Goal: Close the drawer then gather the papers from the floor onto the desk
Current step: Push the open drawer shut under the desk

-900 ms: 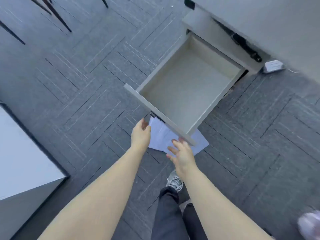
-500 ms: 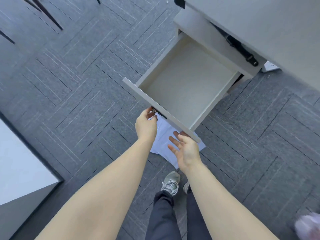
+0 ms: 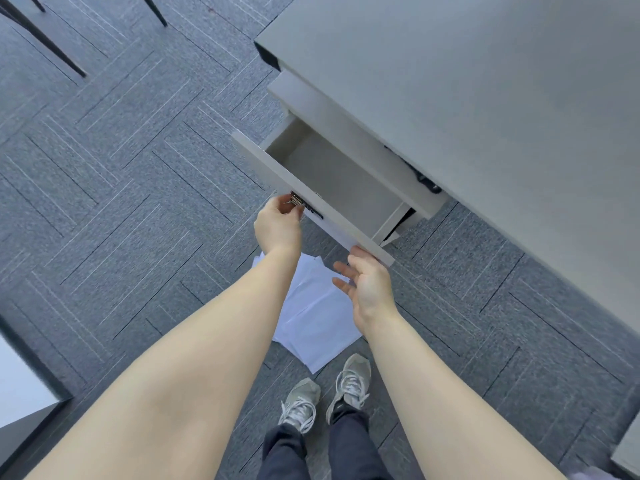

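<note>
The grey drawer [image 3: 341,183] sticks partly out of the cabinet under the desk [image 3: 485,98]; its inside is bare. My left hand [image 3: 278,226] is at the drawer front [image 3: 273,164], fingers pinched around the small metal key [image 3: 297,199] in the lock. With fingers spread, my right hand [image 3: 369,289] touches the near end of the front panel with its fingertips. A loose pile of white papers [image 3: 318,320] lies on the carpet below both hands, partly hidden by my forearms.
The cabinet top [image 3: 329,109] juts out below the desk edge. Black chair legs [image 3: 45,43] stand at the upper left. A white-topped piece of furniture [image 3: 20,386] fills the lower left edge. My shoes [image 3: 301,403] stand just behind the papers.
The drawer has slid well into the cabinet. My left hand has closed on the key at the lock, and my right hand has followed the front panel's end inward.
</note>
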`<state>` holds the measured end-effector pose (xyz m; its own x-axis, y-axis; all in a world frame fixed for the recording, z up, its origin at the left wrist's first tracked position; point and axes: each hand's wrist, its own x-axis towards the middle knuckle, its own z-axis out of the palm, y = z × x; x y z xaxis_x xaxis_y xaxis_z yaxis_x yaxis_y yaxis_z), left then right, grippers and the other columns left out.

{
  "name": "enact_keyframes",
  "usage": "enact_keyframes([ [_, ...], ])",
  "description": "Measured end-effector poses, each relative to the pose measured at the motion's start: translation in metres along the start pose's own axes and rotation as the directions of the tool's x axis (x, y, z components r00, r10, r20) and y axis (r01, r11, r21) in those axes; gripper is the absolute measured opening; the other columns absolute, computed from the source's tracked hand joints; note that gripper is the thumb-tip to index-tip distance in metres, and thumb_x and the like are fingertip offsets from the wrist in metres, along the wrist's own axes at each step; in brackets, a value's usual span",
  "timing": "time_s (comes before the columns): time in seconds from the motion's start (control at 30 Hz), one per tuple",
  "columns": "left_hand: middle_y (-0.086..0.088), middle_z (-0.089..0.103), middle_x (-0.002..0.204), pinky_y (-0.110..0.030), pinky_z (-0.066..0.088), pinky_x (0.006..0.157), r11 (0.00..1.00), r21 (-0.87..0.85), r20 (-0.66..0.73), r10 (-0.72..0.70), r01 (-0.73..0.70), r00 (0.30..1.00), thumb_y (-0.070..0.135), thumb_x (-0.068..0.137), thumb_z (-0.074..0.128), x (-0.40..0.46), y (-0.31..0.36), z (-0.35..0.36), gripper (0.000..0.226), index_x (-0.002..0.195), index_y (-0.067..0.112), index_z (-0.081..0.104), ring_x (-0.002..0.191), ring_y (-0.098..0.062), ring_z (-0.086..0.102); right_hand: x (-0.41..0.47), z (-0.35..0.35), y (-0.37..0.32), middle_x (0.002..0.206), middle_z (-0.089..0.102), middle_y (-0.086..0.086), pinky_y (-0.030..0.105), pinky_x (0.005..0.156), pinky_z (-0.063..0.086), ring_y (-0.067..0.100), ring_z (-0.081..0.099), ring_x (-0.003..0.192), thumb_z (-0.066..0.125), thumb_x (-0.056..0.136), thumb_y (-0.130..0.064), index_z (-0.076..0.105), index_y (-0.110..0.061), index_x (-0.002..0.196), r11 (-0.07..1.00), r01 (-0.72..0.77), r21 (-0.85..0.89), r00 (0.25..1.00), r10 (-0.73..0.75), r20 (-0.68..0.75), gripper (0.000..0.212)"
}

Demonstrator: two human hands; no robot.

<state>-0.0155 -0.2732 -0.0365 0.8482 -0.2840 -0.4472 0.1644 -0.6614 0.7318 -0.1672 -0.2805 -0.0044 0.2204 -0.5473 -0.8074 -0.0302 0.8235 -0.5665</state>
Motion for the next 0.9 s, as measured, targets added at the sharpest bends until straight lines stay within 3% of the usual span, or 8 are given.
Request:
enact_keyframes([
  [0.2,-0.001,0.078,0.096,-0.036,0.053,0.089,0.998,0.019,-0.013,0.064,-0.064,0.998,0.025,0.081,0.067,0.015,0.031,0.042,0.025,0.106,0.02,0.07,0.094,-0.022,0.07,0.032,-0.012,-0.037,0.126,0.056,0.001,0.031,0.075,0.051,0.019,0.061,0.098,0.047,0.094,-0.007,0.05,-0.008,0.137,0.999,0.039,0.033,0.999,-0.038,-0.02,0.042],
  [0.3,0.001,0.077,0.094,-0.038,0.054,0.087,0.997,0.026,-0.024,0.078,-0.077,0.997,0.028,0.08,0.066,0.018,0.041,0.055,0.027,0.106,0.023,0.07,0.093,-0.022,0.071,0.042,-0.015,-0.049,0.11,0.06,-0.007,0.032,0.078,0.05,0.018,0.062,0.099,0.046,0.094,-0.008,0.052,-0.011,0.135,0.998,0.059,0.003,0.998,-0.059,-0.015,0.042],
  [0.47,0.004,0.075,0.101,-0.027,0.047,0.079,0.973,0.16,-0.003,0.167,-0.164,0.986,0.028,0.083,0.065,0.022,0.059,0.063,0.024,0.106,0.023,0.07,0.097,-0.019,0.067,0.055,-0.021,-0.063,0.102,0.06,-0.009,0.031,0.076,0.051,0.017,0.063,0.101,0.047,0.09,-0.006,0.055,-0.007,0.133,0.993,0.103,-0.062,0.994,-0.106,-0.041,0.043],
  [0.67,0.004,0.075,0.106,-0.036,0.051,0.082,0.873,0.396,0.043,0.292,-0.285,0.955,0.033,0.087,0.06,0.027,0.055,0.061,0.025,0.11,0.025,0.066,0.099,-0.025,0.066,0.056,-0.03,-0.062,0.137,0.053,0.003,0.032,0.082,0.051,0.023,0.061,0.113,0.049,0.091,-0.008,0.056,-0.016,0.131,0.969,0.142,-0.201,0.99,-0.142,0.011,0.042],
  [0.73,-0.002,0.075,0.104,-0.039,0.052,0.079,0.812,0.487,0.061,0.335,-0.321,0.94,0.035,0.088,0.058,0.031,0.054,0.062,0.024,0.108,0.023,0.065,0.096,-0.031,0.066,0.056,-0.034,-0.063,0.138,0.052,-0.001,0.035,0.088,0.05,0.019,0.06,0.107,0.048,0.093,-0.009,0.053,-0.016,0.135,0.936,0.176,-0.306,0.984,-0.171,0.041,0.044],
  [0.9,-0.016,0.073,0.095,-0.036,0.046,0.068,0.721,0.578,0.122,0.386,-0.381,0.914,0.042,0.094,0.048,0.036,0.05,0.061,0.033,0.108,0.018,0.066,0.089,-0.039,0.065,0.06,-0.036,-0.061,0.123,0.055,-0.014,0.029,0.076,0.05,0.005,0.056,0.082,0.048,0.092,-0.01,0.05,-0.019,0.138,0.892,0.207,-0.403,0.978,-0.202,0.055,0.047],
])
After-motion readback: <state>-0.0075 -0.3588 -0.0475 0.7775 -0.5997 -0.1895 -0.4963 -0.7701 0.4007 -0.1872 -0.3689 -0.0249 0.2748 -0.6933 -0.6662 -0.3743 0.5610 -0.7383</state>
